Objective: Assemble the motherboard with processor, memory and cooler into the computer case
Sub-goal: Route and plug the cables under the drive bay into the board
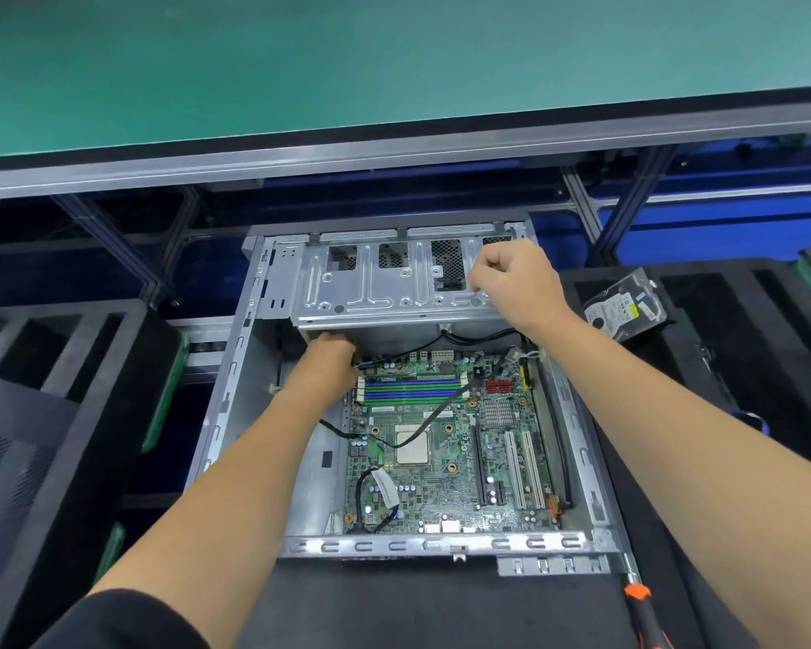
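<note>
Holding drive cage (394, 283) raised, right hand (516, 283) curled on edge; left hand (328, 363) underneath (grip hidden); keep cables (417, 423) clear of motherboard (441, 461).

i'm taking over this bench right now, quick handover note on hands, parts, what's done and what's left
Left hand: reaching under the metal drive cage at the far corner of the motherboard; fingers hidden, grip unclear.
Right hand: curled on the cage's right end, what it pinches not visible.
Motherboard lies in the computer case; processor sits in its socket with a black cable across it.
Memory slots look empty; no cooler fitted.
Hard drive on the foam to the right, screwdriver near right.
Left: memory, cooler.
</note>
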`<state>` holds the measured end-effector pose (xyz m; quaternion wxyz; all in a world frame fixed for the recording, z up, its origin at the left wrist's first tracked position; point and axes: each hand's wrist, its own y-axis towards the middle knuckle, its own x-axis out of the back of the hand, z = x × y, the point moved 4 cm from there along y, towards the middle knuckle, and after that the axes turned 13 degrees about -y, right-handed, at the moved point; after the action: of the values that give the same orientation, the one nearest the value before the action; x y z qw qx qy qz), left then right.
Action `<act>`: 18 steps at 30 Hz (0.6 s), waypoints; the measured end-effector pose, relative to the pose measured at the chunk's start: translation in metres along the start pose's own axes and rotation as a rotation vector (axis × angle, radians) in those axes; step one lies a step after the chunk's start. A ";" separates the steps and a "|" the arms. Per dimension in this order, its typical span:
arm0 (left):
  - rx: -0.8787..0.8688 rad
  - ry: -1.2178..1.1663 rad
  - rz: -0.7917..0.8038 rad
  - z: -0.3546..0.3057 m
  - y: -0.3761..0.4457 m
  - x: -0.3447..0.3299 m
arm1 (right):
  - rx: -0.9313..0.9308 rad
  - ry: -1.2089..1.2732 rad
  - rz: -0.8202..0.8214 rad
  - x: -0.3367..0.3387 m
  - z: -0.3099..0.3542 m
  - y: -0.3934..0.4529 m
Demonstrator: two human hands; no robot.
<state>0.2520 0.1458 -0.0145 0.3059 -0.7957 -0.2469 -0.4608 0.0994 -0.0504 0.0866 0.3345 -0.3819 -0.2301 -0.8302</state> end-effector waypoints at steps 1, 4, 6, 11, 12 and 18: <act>-0.006 0.010 0.007 -0.002 0.000 0.000 | -0.002 -0.002 0.001 0.000 0.000 0.000; 0.001 0.026 0.034 -0.005 -0.002 0.002 | -0.007 -0.006 0.007 0.001 0.001 -0.001; 0.012 0.026 0.069 -0.007 -0.003 0.004 | -0.006 -0.007 0.012 0.002 0.001 -0.002; -0.095 -0.040 0.070 -0.040 -0.008 0.007 | -0.006 -0.001 0.009 0.002 0.002 -0.002; -0.162 -0.056 0.068 -0.054 -0.009 0.004 | -0.005 0.002 0.008 0.002 0.002 -0.001; -0.112 -0.010 0.251 -0.088 0.021 -0.031 | -0.002 0.001 0.012 0.003 0.002 -0.002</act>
<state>0.2002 0.0649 -0.0131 0.3151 -0.8384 -0.1208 -0.4281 0.0976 -0.0493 0.0903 0.3393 -0.3832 -0.2265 -0.8287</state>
